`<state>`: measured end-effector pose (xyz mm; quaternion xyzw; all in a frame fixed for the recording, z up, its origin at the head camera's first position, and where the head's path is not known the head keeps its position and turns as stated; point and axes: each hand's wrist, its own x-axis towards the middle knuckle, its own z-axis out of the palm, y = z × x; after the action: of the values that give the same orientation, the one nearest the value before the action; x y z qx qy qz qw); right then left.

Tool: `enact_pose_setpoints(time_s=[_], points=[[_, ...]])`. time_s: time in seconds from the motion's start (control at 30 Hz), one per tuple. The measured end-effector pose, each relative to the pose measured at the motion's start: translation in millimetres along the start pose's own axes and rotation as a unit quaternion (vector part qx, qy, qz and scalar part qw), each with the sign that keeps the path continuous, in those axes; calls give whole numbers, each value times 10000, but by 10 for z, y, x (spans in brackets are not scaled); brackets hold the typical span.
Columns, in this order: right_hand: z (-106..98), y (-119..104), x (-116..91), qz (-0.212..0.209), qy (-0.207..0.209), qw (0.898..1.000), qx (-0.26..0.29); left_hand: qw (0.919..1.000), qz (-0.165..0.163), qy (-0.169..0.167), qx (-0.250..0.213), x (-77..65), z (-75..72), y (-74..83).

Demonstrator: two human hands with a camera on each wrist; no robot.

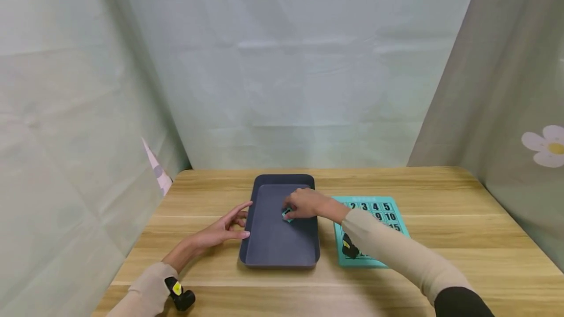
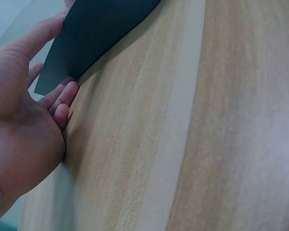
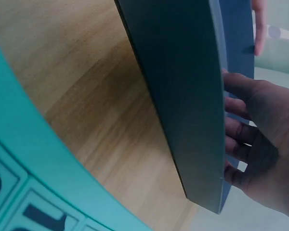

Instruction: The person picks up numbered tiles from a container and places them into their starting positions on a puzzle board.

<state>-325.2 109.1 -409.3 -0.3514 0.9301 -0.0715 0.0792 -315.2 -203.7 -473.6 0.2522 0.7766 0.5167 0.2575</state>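
Note:
A dark blue-grey rectangular tray lies on the wooden table. Over its inside, my right hand pinches a small teal tile between thumb and fingers, close to the tray's floor. The tray's side wall hides the tile and fingertips in the right wrist view. My left hand rests against the left side of the tray, its thumb and index finger touching the rim. In the left wrist view, the other fingers bend loosely beside the tray's outer wall.
To the right of the tray lies a teal number board with black numerals in a grid, partly covered by my right forearm. Light curtains hang behind the table and along both sides.

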Motion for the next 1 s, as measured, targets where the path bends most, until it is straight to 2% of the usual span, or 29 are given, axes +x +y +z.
enact_pose_setpoints(time_s=[0.17,0.27,0.47,0.57,0.67,0.87,1.0], points=[[-13,63,-25,1,-206,9992,353,10000,-34,-23,-25,22,28,9],[-15,95,-45,124,-220,9993,262,10000,-58,-9,-17,27,30,15],[17,80,-56,441,4,9990,-42,10000,-84,24,-23,20,15,21],[7,82,-47,377,16,9992,-144,10000,41,9,-25,18,9,27],[-5,103,-36,201,8,9998,91,9999,152,-14,-5,14,6,29],[16,190,-20,-161,67,9978,645,9999,113,-11,-6,19,18,48],[55,233,-27,-218,140,9957,886,10000,88,-33,18,21,37,48]])
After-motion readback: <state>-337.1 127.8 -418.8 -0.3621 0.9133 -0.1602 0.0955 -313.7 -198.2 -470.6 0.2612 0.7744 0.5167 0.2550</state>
